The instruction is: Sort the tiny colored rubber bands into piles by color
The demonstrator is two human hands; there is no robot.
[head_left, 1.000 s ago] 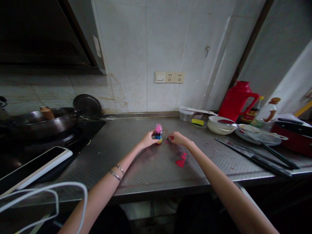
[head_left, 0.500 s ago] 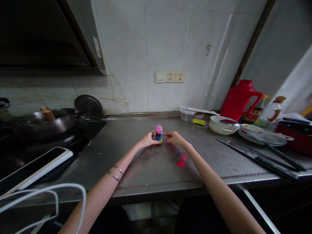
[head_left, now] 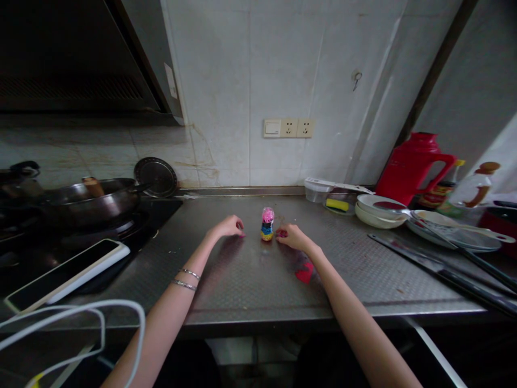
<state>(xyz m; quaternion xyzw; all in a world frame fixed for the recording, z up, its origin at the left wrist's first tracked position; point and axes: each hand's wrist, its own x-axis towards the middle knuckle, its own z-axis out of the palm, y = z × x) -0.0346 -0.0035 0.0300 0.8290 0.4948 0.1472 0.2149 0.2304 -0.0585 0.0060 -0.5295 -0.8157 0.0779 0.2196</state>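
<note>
A small clear jar (head_left: 267, 225) with pink, black, blue and yellow layers stands upright on the metal counter, between my two hands. Left of it, and apart from it, my left hand (head_left: 228, 227) rests low over the counter with loosely curved fingers; I see nothing held in it. My right hand (head_left: 294, 237) is closed just right of the jar, its fingertips around a small pink piece (head_left: 282, 233) too small to identify. Beneath my right forearm lies a flat red piece (head_left: 304, 272).
A pan (head_left: 84, 202) stands on the stove at left, near a white-edged phone-like device (head_left: 72, 275) and a white cable (head_left: 139, 318). At right are a yellow sponge (head_left: 337, 205), stacked bowls (head_left: 377, 215), a red thermos jug (head_left: 412, 167) and a long dark-handled knife (head_left: 444, 272).
My left hand has let go of the jar and moved left. The jar stands by itself. My right hand stays beside it with the pink piece. The view has shifted slightly.
</note>
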